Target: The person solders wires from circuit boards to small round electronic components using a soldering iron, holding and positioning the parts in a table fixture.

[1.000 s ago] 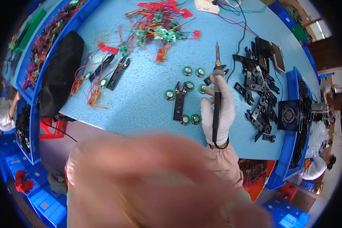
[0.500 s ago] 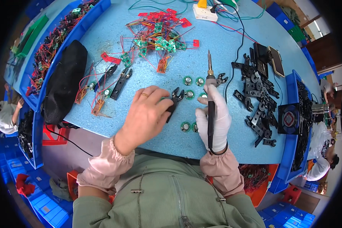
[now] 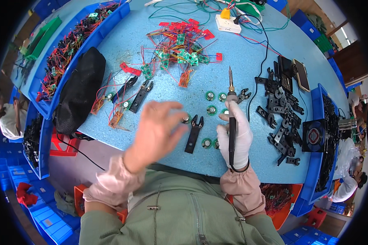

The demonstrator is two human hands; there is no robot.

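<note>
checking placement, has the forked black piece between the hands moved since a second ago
Yes: the forked black piece has shifted toward the person, judged against the nearest green-rimmed disc to its upper right.

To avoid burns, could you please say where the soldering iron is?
In the head view, the soldering iron is right of centre, in the right hand, left of the heaped black plastic parts.

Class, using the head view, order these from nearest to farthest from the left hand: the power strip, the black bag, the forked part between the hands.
1. Forked part: just right of the left hand.
2. Black bag: off to the left.
3. Power strip: far ahead, to the right.
</note>
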